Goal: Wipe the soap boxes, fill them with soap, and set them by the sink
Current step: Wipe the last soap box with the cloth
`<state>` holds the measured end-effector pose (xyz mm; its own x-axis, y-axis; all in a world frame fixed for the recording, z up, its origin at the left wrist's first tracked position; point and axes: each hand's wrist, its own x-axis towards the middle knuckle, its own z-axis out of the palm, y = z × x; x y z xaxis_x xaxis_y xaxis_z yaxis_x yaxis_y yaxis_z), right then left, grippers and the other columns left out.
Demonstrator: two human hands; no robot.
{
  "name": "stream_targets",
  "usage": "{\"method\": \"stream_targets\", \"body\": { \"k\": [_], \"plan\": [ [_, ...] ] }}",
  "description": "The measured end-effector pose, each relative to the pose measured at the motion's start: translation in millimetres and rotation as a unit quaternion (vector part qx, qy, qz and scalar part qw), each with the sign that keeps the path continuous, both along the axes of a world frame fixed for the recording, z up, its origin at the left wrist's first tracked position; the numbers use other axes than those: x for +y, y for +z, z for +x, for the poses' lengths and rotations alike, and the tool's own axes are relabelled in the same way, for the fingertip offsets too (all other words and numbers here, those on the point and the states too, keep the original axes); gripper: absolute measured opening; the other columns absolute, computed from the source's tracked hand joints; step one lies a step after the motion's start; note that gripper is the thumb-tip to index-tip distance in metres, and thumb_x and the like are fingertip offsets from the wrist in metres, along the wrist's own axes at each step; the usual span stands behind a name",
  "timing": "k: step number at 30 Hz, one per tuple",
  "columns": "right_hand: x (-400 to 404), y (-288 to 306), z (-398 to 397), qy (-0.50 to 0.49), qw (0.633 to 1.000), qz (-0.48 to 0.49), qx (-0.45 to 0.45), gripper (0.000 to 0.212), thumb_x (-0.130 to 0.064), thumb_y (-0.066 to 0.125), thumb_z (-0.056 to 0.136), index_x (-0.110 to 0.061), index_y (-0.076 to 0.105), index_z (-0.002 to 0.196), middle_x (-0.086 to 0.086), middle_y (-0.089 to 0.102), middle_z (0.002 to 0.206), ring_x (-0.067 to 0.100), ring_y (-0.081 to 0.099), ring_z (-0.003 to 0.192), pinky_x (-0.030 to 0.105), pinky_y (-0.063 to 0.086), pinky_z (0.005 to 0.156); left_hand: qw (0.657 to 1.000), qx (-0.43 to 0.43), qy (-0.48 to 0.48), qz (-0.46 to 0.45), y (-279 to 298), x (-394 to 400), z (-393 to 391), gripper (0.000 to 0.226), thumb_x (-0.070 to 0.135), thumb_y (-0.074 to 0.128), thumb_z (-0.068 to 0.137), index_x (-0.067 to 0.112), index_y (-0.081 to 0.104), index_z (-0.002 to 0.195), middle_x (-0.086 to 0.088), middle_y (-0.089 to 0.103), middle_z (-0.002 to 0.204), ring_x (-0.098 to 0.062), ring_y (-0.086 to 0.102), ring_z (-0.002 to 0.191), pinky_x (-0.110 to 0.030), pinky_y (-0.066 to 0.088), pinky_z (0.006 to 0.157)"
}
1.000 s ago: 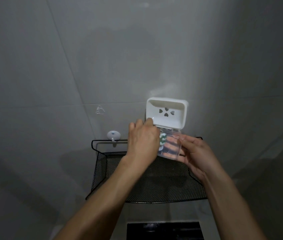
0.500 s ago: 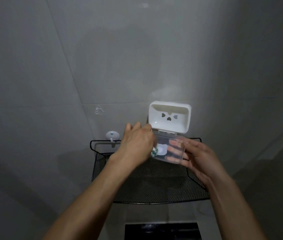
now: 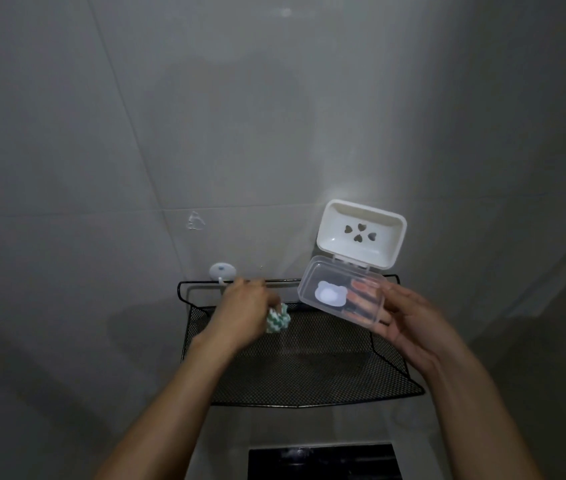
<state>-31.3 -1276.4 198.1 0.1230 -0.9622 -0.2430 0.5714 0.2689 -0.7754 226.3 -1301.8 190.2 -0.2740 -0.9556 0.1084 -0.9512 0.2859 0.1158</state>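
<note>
My right hand (image 3: 401, 322) holds an open soap box from below. Its clear lid (image 3: 340, 292) tilts toward me and carries a pale bear-shaped sticker (image 3: 330, 293); my fingers show through the plastic. The white tray half (image 3: 361, 233), with several heart-shaped holes, stands up against the wall. My left hand (image 3: 245, 311) grips a bunched green-and-white cloth (image 3: 278, 318) to the left of the box, a short gap away, above the black mesh shelf (image 3: 295, 375).
The mesh shelf hangs on a grey tiled wall with a black rail (image 3: 274, 281) along its back. A white adhesive hook (image 3: 222, 271) sits on the wall by the rail's left end. A dark rectangular object (image 3: 323, 462) lies below at the bottom edge.
My left hand with the cloth has pulled out of the clear lid and moved left and down. The box has shifted right, and the lid's inside now shows uncovered.
</note>
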Motion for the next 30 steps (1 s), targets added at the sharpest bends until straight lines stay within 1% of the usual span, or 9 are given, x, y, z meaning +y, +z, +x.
{"method": "stream_targets", "body": {
  "k": [9,13,14,16,18,24,27,29,30],
  "plan": [
    [5,-5,7,-0.004,0.998,-0.006,-0.059,0.036,-0.011,0.058,0.086,0.006,0.065,0.118,0.027,0.069,0.118,0.036,0.071,0.104,0.042,0.062,0.071,0.988,0.043,-0.017,0.150,-64,17,-21,0.035,0.013,0.058,0.091,0.026,0.066,0.122,-0.004,0.069,0.118,-0.024,0.063,0.110,-0.034,0.050,0.091],
    [6,-4,10,-0.002,0.997,-0.017,-0.074,0.038,-0.009,0.061,0.085,0.005,0.066,0.120,0.028,0.068,0.120,0.037,0.070,0.107,0.042,0.062,0.075,0.977,0.191,0.000,0.096,-38,16,-21,0.027,0.024,0.056,0.098,0.022,0.069,0.121,0.004,0.069,0.121,-0.014,0.061,0.113,-0.024,0.046,0.094],
    [6,-3,12,0.003,0.997,-0.022,-0.072,0.036,-0.010,0.064,0.082,0.004,0.070,0.115,0.027,0.069,0.119,0.036,0.070,0.107,0.041,0.062,0.076,0.952,0.287,0.009,0.105,-28,17,-22,0.025,0.027,0.055,0.099,0.021,0.071,0.118,0.004,0.071,0.116,-0.012,0.063,0.108,-0.022,0.047,0.091],
    [6,-1,16,0.009,0.998,-0.029,-0.063,0.033,-0.012,0.072,0.075,0.000,0.076,0.106,0.025,0.070,0.118,0.034,0.071,0.106,0.039,0.062,0.077,0.849,0.502,0.038,0.160,-7,23,-30,0.028,0.030,0.048,0.103,0.018,0.073,0.106,-0.003,0.075,0.100,-0.014,0.067,0.093,-0.023,0.051,0.079],
    [6,-1,20,0.004,0.998,-0.026,-0.063,0.036,-0.013,0.074,0.073,-0.001,0.075,0.107,0.023,0.070,0.119,0.031,0.072,0.106,0.038,0.062,0.077,0.775,0.603,0.063,0.179,5,26,-38,0.037,0.036,0.040,0.105,0.015,0.071,0.100,-0.009,0.075,0.091,-0.019,0.069,0.084,-0.030,0.054,0.073],
    [4,-5,29,-0.015,0.998,-0.015,-0.064,0.045,-0.014,0.077,0.070,-0.001,0.069,0.112,0.018,0.071,0.120,0.028,0.071,0.109,0.034,0.061,0.083,0.725,0.666,0.050,0.171,10,34,-54,0.020,0.022,0.067,0.092,0.012,0.066,0.109,-0.007,0.077,0.097,-0.021,0.072,0.091,-0.035,0.056,0.078],
    [4,-11,31,-0.009,0.998,-0.002,-0.060,0.045,-0.011,0.070,0.079,0.000,0.064,0.122,0.016,0.070,0.123,0.027,0.068,0.113,0.034,0.059,0.089,0.669,0.713,0.054,0.205,17,31,-52,0.029,0.007,0.074,0.082,0.004,0.066,0.109,-0.012,0.076,0.100,-0.028,0.073,0.095,-0.037,0.059,0.083],
    [6,-15,29,0.004,0.999,0.004,-0.048,0.043,-0.010,0.071,0.078,-0.006,0.067,0.121,0.013,0.072,0.119,0.024,0.070,0.108,0.034,0.059,0.089,0.643,0.735,0.075,0.200,25,27,-45,0.024,-0.001,0.069,0.082,0.001,0.067,0.106,-0.017,0.075,0.098,-0.030,0.074,0.090,-0.034,0.061,0.075],
    [7,-17,27,0.001,0.999,0.007,-0.047,0.044,-0.009,0.072,0.076,-0.009,0.067,0.120,0.013,0.073,0.117,0.025,0.071,0.106,0.036,0.058,0.089,0.655,0.727,0.092,0.183,30,24,-39,0.019,-0.002,0.065,0.084,0.001,0.069,0.103,-0.018,0.076,0.095,-0.029,0.074,0.085,-0.031,0.061,0.068]
  ]
}}
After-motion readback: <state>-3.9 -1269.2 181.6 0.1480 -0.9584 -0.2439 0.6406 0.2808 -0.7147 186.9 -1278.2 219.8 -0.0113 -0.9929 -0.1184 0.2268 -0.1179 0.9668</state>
